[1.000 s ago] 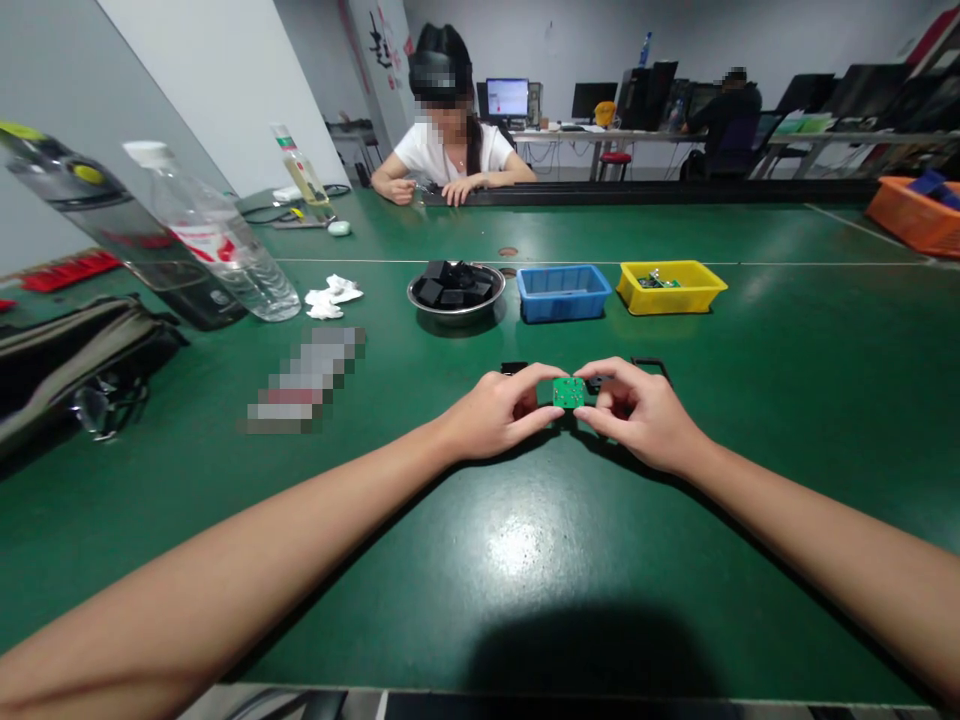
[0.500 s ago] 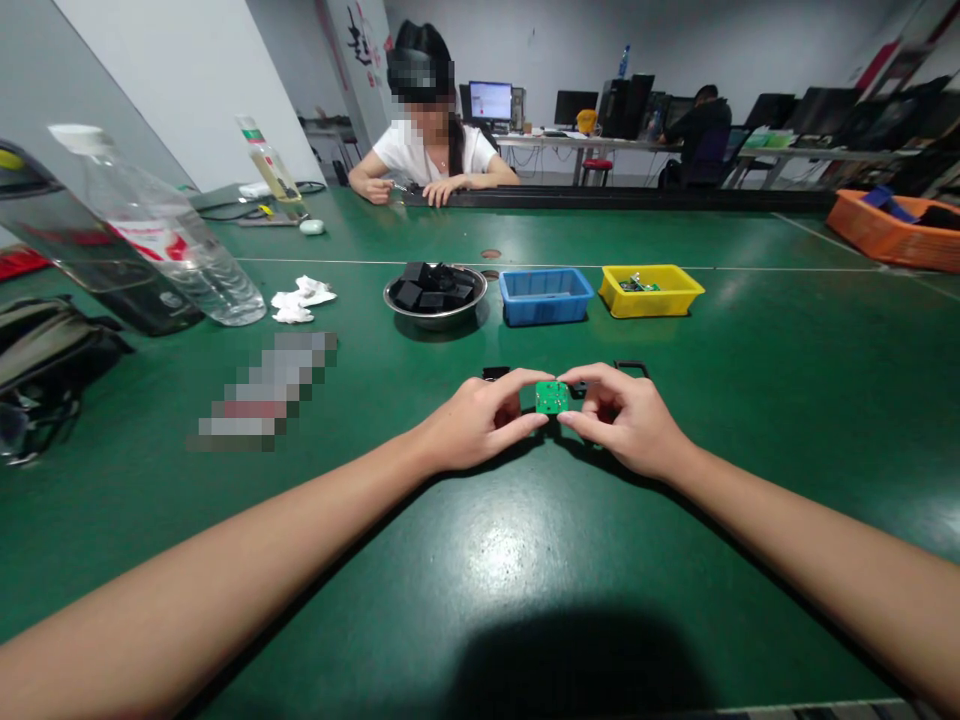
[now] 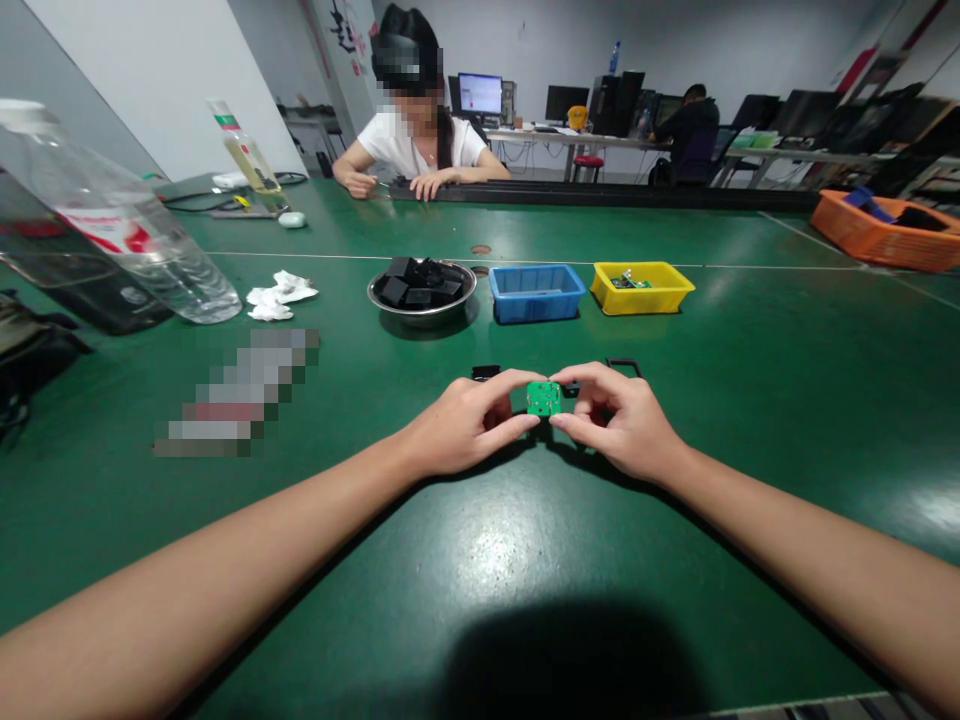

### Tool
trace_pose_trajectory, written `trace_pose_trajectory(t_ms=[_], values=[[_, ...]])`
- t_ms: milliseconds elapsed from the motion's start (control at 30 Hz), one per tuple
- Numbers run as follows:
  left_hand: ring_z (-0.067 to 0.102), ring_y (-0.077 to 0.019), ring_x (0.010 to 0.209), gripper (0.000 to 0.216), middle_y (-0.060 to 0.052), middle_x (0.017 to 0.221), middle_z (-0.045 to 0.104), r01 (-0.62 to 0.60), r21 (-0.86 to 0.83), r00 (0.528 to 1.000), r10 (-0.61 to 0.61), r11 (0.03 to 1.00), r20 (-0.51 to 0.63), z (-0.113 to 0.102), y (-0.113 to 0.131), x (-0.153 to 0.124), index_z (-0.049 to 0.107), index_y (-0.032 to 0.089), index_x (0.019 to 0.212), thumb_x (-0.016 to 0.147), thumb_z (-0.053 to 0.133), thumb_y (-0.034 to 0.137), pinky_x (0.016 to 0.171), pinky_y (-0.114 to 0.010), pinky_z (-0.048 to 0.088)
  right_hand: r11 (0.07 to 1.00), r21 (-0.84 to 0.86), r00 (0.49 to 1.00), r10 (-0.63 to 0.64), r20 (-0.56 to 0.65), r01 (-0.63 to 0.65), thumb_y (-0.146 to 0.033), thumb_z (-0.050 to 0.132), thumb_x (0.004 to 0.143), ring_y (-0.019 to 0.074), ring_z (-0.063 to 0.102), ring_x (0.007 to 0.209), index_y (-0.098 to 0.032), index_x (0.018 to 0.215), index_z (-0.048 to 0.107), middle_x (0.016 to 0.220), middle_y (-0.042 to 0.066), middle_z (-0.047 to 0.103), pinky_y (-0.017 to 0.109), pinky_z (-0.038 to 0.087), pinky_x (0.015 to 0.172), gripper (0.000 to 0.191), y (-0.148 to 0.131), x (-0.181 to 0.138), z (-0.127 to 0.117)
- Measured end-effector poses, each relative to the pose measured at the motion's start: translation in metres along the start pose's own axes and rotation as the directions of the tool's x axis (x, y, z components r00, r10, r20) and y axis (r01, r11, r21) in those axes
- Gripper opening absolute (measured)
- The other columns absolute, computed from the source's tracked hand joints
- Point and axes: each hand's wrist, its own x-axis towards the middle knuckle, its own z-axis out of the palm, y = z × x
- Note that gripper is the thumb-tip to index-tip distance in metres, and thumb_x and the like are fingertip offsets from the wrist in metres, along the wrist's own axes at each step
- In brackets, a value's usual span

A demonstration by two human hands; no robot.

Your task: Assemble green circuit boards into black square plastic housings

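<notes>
A small green circuit board (image 3: 544, 399) is held upright between my two hands, just above the green table (image 3: 420, 560). My left hand (image 3: 480, 425) pinches its left edge between thumb and index finger. On the other edge, the thumb and index finger of my right hand (image 3: 626, 420) grip it the same way. Behind the hands lie a small black part (image 3: 486, 372) and a black frame-like piece (image 3: 624, 362), both partly hidden by my fingers.
Beyond my hands stand a metal bowl of black blocks (image 3: 424, 317), a blue bin (image 3: 536, 305) and a yellow bin (image 3: 645, 301) holding small boards. Bottles (image 3: 142, 240) and crumpled tissue (image 3: 281, 295) are at left. An orange basket (image 3: 885, 235) stands far right. A person (image 3: 420, 140) sits opposite.
The view has turned slightly to the right, so the table items sit further left in it. Both hands keep their pinch on the circuit board.
</notes>
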Motion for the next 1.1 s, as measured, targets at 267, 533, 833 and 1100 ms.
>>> trace_pose_trajectory(t_ms=[267,533,833,1100], values=[[0.055,-0.0085,0.054,0.039,0.006,0.066,0.061,-0.057,0.015,0.997,0.057,0.998,-0.047,0.001,0.001,-0.001,0.058,0.018,0.135,0.099,0.06,0.032,0.057,-0.019,0.043,1.0,0.007,1.0,0.013,0.002,-0.013,-0.031,0.075,0.085,0.0091,0.05,0.047,-0.019,0.115,0.067,0.057,-0.008,0.056,0.023,0.039,0.051,0.034,-0.001,0.0,0.0],[0.065,-0.02,0.1,0.032,-0.011,0.109,0.065,-0.205,0.201,0.937,0.252,0.958,-0.242,0.006,0.008,0.001,0.066,0.016,0.122,0.095,0.067,0.035,0.087,-0.033,0.057,0.997,-0.072,0.999,0.01,0.046,-0.007,-0.03,0.071,0.087,0.0094,0.052,0.049,-0.017,0.116,0.071,0.059,-0.006,0.06,0.022,0.039,0.053,0.033,-0.003,0.0,0.006],[0.074,-0.016,0.09,0.029,-0.008,0.102,0.077,-0.189,0.188,0.955,0.225,0.964,-0.195,0.008,0.005,-0.001,0.063,0.016,0.118,0.099,0.064,0.038,0.083,-0.026,0.059,0.994,-0.027,0.989,0.11,0.098,-0.107,-0.035,0.068,0.09,0.011,0.051,0.054,-0.016,0.11,0.075,0.062,-0.002,0.061,0.024,0.039,0.055,0.028,-0.008,-0.002,0.008],[0.07,-0.0181,0.098,0.029,-0.01,0.106,0.072,-0.273,0.252,0.927,0.324,0.928,-0.19,0.006,0.009,-0.001,0.064,0.017,0.122,0.099,0.065,0.034,0.088,-0.029,0.058,0.775,0.508,0.926,0.304,0.221,-0.376,-0.046,0.073,0.09,0.0119,0.057,0.062,-0.018,0.092,0.072,0.073,0.001,0.065,0.024,0.046,0.056,0.028,-0.013,-0.006,0.014]])
